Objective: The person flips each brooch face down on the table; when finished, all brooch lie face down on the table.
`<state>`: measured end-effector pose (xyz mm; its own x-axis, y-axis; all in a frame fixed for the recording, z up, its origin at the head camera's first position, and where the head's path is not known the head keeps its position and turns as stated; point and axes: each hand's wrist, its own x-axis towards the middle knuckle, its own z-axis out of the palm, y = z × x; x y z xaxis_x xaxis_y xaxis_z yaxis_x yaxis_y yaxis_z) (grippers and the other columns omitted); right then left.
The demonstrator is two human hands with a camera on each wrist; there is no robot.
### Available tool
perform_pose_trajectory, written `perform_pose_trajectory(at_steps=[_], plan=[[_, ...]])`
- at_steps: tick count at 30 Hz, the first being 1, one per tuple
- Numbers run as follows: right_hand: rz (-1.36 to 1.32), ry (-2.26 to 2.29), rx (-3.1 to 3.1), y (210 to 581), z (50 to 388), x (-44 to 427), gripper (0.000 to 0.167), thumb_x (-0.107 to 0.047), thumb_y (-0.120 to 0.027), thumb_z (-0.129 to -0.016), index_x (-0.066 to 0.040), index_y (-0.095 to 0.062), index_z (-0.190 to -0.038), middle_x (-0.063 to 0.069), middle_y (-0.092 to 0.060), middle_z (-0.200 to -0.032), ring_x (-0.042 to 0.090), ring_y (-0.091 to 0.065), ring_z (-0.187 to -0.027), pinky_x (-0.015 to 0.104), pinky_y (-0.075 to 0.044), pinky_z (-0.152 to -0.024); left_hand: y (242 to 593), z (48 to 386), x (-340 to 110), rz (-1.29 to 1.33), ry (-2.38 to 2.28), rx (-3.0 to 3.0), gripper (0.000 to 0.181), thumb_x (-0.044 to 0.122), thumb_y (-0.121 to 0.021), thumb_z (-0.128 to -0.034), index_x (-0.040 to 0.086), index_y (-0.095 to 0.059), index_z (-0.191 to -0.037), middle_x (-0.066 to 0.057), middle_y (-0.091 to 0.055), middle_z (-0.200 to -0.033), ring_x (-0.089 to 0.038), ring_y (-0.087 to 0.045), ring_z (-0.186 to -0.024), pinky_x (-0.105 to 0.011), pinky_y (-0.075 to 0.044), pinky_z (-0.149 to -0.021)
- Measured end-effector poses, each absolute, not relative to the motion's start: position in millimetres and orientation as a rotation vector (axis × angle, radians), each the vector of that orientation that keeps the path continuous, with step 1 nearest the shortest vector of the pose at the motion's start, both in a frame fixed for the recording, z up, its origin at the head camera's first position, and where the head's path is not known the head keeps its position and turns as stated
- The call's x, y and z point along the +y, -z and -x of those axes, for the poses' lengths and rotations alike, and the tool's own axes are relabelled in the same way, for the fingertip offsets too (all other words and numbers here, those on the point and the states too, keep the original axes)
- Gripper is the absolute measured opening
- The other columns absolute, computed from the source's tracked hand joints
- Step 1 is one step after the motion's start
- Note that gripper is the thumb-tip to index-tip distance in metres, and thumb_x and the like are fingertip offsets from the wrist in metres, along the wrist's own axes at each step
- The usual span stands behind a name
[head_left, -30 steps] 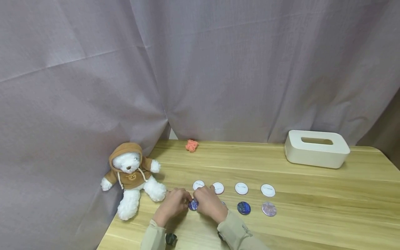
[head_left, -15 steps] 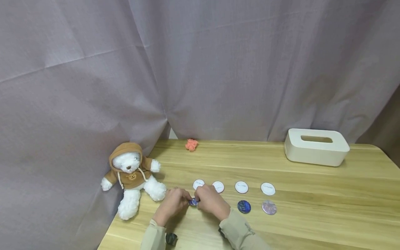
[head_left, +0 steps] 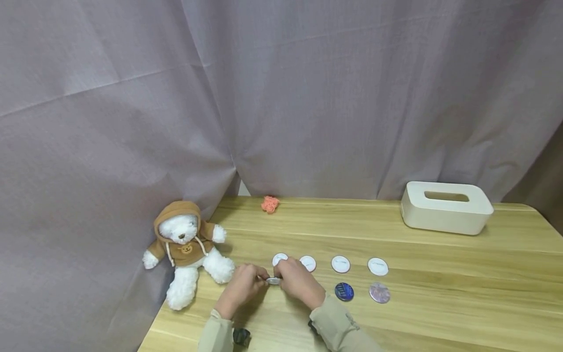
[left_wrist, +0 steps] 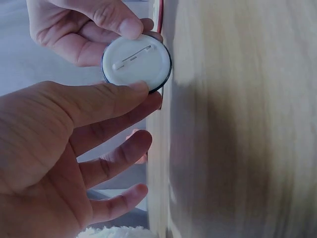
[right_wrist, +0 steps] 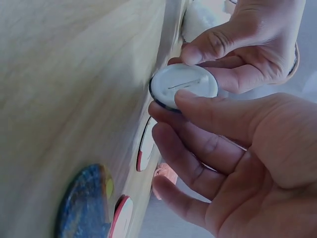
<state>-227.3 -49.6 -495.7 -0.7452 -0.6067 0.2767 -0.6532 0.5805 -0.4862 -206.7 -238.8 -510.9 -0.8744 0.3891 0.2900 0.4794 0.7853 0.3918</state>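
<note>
Between my two hands is a round pin badge, held just above the table. Its white back with a safety-pin clasp shows in the left wrist view, where the badge has a dark rim. My left hand pinches one edge between thumb and index finger, its other fingers spread apart. On the opposite edge, my right hand also pinches with thumb and finger. The badge's printed face is turned away. Past the hands lie white-backed badges in a row; nearer are a blue badge and a pale purple badge.
A white teddy bear in a brown hoodie sits at the table's left. Farther back are a coral-coloured small object and a cream tissue box. Grey curtain hangs behind the wooden table.
The held badge has turned from its blue-purple printed face to its white back. Both hands stay in nearly the same place, the right one slightly shifted.
</note>
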Motion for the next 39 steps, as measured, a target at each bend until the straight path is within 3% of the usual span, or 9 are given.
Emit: perform_pose_trajectory(at_steps=[5,13,20,29,39], plan=[[-1.082,-0.923,-2.7,497.7,228.1,-50.2,0.025,0.009,-0.075,-0.072,-0.011,-0.064,-0.062,-0.011,-0.048,-0.059,0.008,-0.041,-0.055,0.025,-0.037,-0.053,508.5,207.0,-237.7,0.683,0.729,-2.808,0.016,-0.001,-0.078,-0.0755,0.013,-0.079,-0.083,0.004,-0.074,-0.078,-0.005,-0.061,-0.066,-0.027,-0.049,-0.063],[-1.091,-0.871,-2.707,498.9,225.3,-52.4,0.026,0.013,-0.07,-0.066,-0.01,-0.059,-0.069,-0.007,-0.049,-0.065,0.011,-0.046,-0.061,0.028,-0.043,-0.058,507.5,205.3,-236.2,0.629,0.843,-2.87,0.022,0.002,-0.078,-0.0792,0.011,-0.07,-0.097,0.0,-0.073,-0.078,-0.013,-0.068,-0.073,-0.033,-0.053,-0.068],[-1.036,-0.829,-2.733,500.0,220.5,-54.5,0.031,0.014,-0.07,-0.066,-0.009,-0.053,-0.079,-0.001,-0.05,-0.07,0.019,-0.051,-0.062,0.034,-0.046,-0.058,508.1,203.8,-233.8,0.604,0.836,-2.876,0.027,0.002,-0.078,-0.0752,0.015,-0.062,-0.093,-0.001,-0.072,-0.076,-0.016,-0.067,-0.071,-0.035,-0.051,-0.065],[-0.954,-0.636,-2.763,501.8,219.7,-59.7,0.03,0.009,-0.073,-0.065,-0.012,-0.057,-0.079,-0.002,-0.056,-0.068,0.02,-0.055,-0.061,0.038,-0.045,-0.061,511.8,201.4,-233.8,0.61,0.764,-2.899,0.034,0.005,-0.083,-0.0714,0.013,-0.063,-0.097,0.002,-0.07,-0.075,-0.013,-0.064,-0.068,-0.032,-0.049,-0.063],[-0.912,-0.509,-2.799,502.7,218.7,-61.9,0.024,0.001,-0.078,-0.068,-0.015,-0.06,-0.069,-0.001,-0.053,-0.07,0.021,-0.057,-0.069,0.04,-0.039,-0.064,510.2,205.4,-233.1,0.624,0.698,-2.927,0.024,0.009,-0.083,-0.0681,0.013,-0.075,-0.091,0.006,-0.067,-0.073,-0.007,-0.058,-0.066,-0.028,-0.046,-0.06]])
